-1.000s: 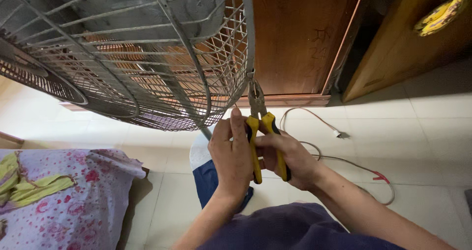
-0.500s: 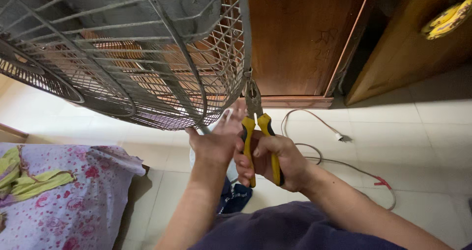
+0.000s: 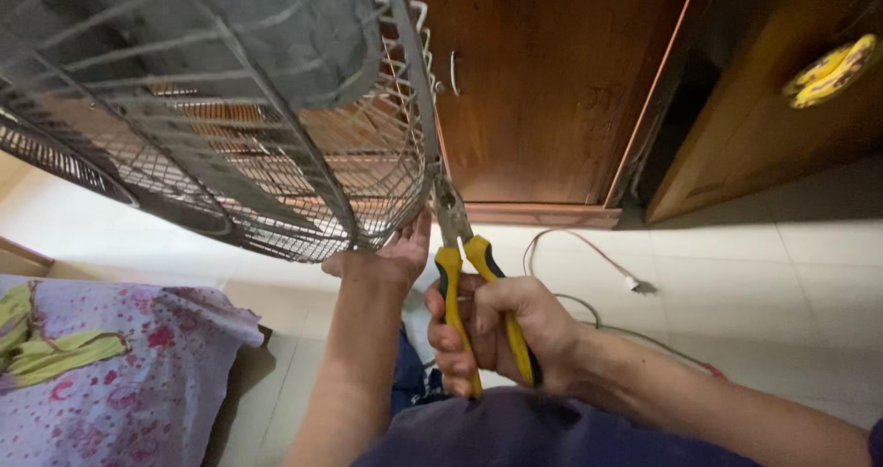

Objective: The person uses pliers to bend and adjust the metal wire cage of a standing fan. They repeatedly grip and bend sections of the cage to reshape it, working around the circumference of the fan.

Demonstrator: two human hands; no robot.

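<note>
A grey wire fan cage [image 3: 230, 136] with a dusty grey blade behind it fills the upper left. My left hand [image 3: 391, 256] is raised with the palm against the cage's lower right rim, fingers up. My right hand [image 3: 501, 324] grips a pair of pliers [image 3: 464, 274] with yellow and black handles. The metal jaws of the pliers reach up to the cage rim at the right edge, just beside my left hand's fingers.
A brown wooden cabinet [image 3: 543, 81] stands behind the fan, with an open door [image 3: 782, 108] at right. A cable [image 3: 589, 256] trails over the pale tiled floor [image 3: 736, 283]. A pink flowered cloth [image 3: 101, 375] lies at lower left.
My left hand left the pliers and rose to the cage rim. The right hand keeps the pliers at the rim. The view came closer to the fan.
</note>
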